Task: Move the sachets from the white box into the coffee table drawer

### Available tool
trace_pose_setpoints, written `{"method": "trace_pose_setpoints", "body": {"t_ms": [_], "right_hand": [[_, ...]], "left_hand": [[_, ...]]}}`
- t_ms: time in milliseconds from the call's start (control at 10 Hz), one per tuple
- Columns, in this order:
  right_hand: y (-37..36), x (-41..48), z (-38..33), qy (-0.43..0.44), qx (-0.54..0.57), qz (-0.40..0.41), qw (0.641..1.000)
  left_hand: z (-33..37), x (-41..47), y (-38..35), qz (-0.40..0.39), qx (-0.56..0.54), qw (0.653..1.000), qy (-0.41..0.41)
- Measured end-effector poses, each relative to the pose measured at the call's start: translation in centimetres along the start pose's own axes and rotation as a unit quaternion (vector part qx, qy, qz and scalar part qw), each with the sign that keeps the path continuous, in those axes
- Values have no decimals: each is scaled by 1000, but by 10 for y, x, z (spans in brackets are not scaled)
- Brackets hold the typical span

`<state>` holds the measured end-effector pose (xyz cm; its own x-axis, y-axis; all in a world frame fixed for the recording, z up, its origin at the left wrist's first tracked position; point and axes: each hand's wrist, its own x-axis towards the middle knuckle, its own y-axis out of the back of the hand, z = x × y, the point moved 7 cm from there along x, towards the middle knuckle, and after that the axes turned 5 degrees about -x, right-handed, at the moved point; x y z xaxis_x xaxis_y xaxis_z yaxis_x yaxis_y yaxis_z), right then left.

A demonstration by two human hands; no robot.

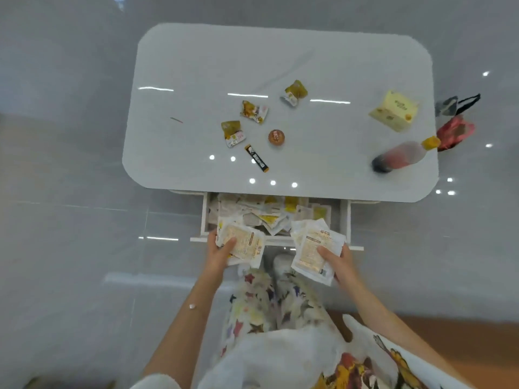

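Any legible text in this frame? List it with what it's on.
No text can be quoted; all print is blurred or too small to read.
Left sachet: brown label print, unreadable.
Right sachet: brown lines of print, unreadable.
Yellow box: dark marks on top, blurred.
Black stick: white print, unreadable.
Snack packets: printing blurred.

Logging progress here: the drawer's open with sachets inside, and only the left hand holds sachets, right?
Not quite: in the head view the right hand grips sachets too, as the left hand does. The drawer is open, sachets inside.
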<state>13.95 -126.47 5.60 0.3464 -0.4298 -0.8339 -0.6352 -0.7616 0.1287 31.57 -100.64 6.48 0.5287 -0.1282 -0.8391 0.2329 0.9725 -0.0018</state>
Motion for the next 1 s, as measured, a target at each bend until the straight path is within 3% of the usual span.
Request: {"method": "trace_pose_setpoints", "body": {"t_ms": [200, 400, 600, 700, 800, 1000], "right_hand": [[-12, 186, 77, -63, 52, 57, 995], [-23, 310, 104, -21, 65, 94, 993], [-28, 334, 117, 5, 28, 82, 996], [-25, 333, 123, -13, -30, 101, 994], [-24, 322, 113, -12, -113, 113, 987], [-33, 278, 73, 21, -327, 120, 937]], "left_hand": [[-76, 180, -22, 17, 7, 999, 44], [-111, 293, -21, 15, 131, 991, -2], [-118, 312, -30, 43, 133, 990, -35], [-111, 304, -36, 80, 212, 970, -91], [-99, 291, -44, 90, 297, 943, -123], [-81, 252, -44, 81, 385, 911, -127]]}}
